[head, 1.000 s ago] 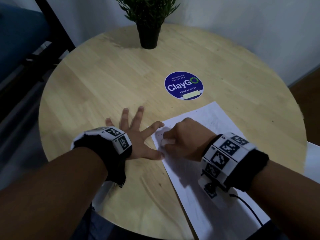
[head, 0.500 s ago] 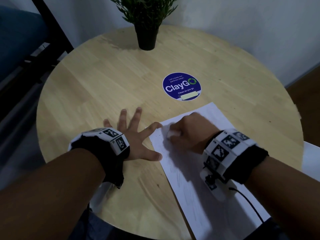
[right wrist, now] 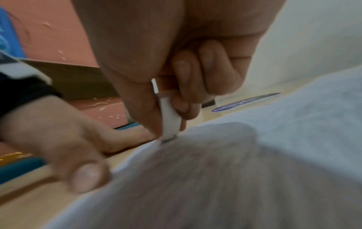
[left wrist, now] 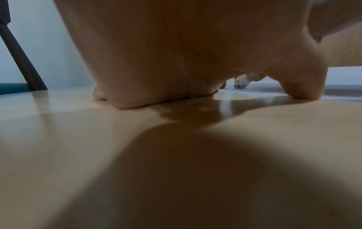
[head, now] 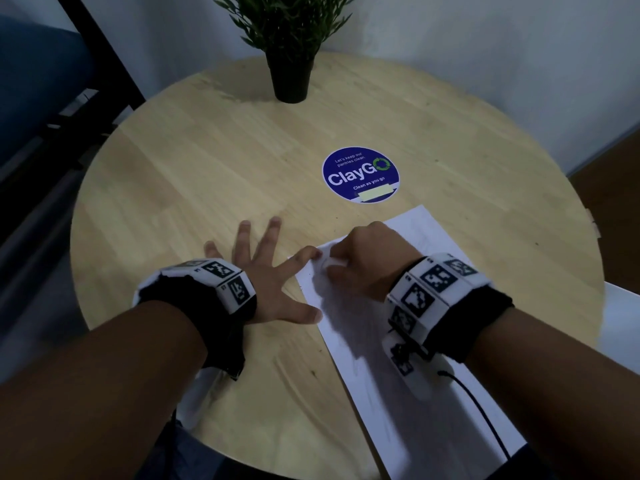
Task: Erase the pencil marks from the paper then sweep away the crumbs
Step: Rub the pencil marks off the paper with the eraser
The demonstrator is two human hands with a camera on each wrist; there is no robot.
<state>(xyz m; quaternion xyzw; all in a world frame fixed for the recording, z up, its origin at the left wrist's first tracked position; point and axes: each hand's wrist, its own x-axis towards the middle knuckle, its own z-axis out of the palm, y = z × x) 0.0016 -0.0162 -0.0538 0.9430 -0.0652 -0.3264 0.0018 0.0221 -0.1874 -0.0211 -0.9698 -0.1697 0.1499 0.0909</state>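
Note:
A white sheet of paper (head: 412,393) lies on the round wooden table (head: 194,168), running from the middle toward the near right edge. My right hand (head: 363,261) pinches a white eraser (right wrist: 169,122) between thumb and fingers, its dirty tip pressed on the paper (right wrist: 274,139) near the sheet's far left corner. The eraser (head: 334,262) shows as a pale patch under the knuckles in the head view. My left hand (head: 273,271) lies flat with fingers spread, index fingertip and thumb on the paper's left edge. Faint pencil marks are barely visible.
A dark potted plant (head: 291,74) stands at the table's far edge. A round blue ClayGo sticker (head: 360,174) lies just beyond the paper. A dark chair frame (head: 100,64) is off the table to the left. A white surface (head: 623,327) adjoins the right edge.
My right hand with the eraser has slid forward along the paper toward its far left corner. The left hand stays flat in place, holding the sheet's edge.

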